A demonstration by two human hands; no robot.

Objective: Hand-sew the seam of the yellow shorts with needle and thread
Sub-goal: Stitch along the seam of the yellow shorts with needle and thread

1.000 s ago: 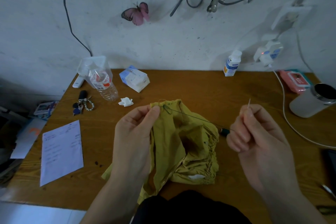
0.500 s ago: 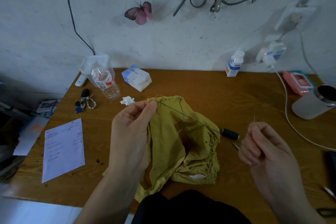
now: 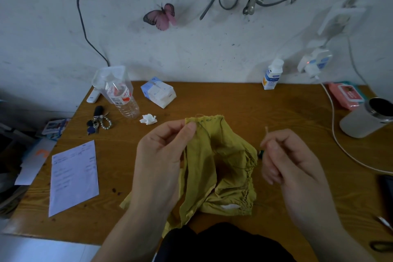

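The yellow shorts (image 3: 221, 168) lie crumpled on the wooden table (image 3: 234, 102), their top edge lifted. My left hand (image 3: 163, 155) pinches that top seam edge between thumb and forefinger, beside a short row of dark stitches. A dark thread (image 3: 205, 132) curves slack from the seam down across the fabric. My right hand (image 3: 285, 155) is to the right of the shorts, fingers curled, pinching the needle (image 3: 266, 129), whose blurred tip pokes up above the fingers. A dark green thread spool (image 3: 261, 152) peeks out between the shorts and my right hand.
A plastic bottle (image 3: 123, 98), tissue pack (image 3: 158, 92), crumpled tissue (image 3: 148, 118), keys (image 3: 96, 121) and a paper sheet (image 3: 73, 176) lie to the left. A small white bottle (image 3: 272, 74), pink pack (image 3: 345, 94), grey mug (image 3: 365, 118) and white cable (image 3: 340, 144) are to the right.
My right hand with the needle has come back left and up toward the shorts. The thread, taut half a second ago, now hangs slack. My left hand keeps its pinch on the seam.
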